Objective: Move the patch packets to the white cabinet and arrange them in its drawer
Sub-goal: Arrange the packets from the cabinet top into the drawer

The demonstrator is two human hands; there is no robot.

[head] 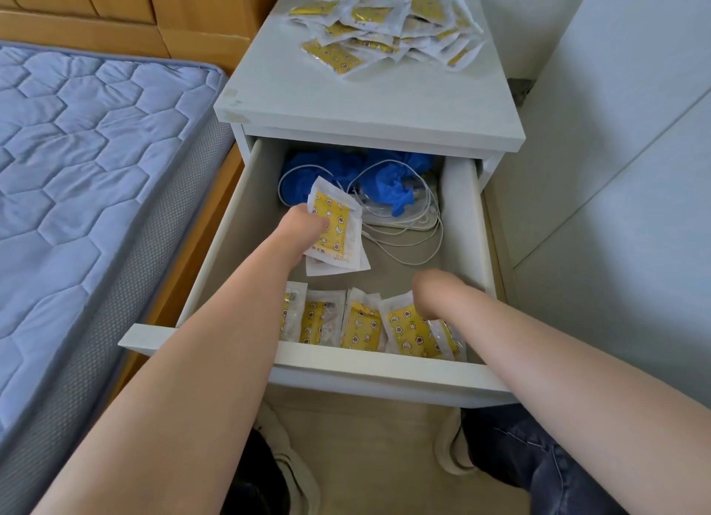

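The white cabinet has its top drawer pulled out. My left hand grips a small stack of yellow patch packets above the middle of the drawer. My right hand reaches down into the front right of the drawer, its fingers on a row of packets standing along the front wall; whether it pinches one is hidden. A loose pile of packets lies on the cabinet top.
Blue gloves and white cables fill the back of the drawer. A bed with a blue quilted mattress stands to the left. A white wall panel is on the right. My knees and slippers are below the drawer.
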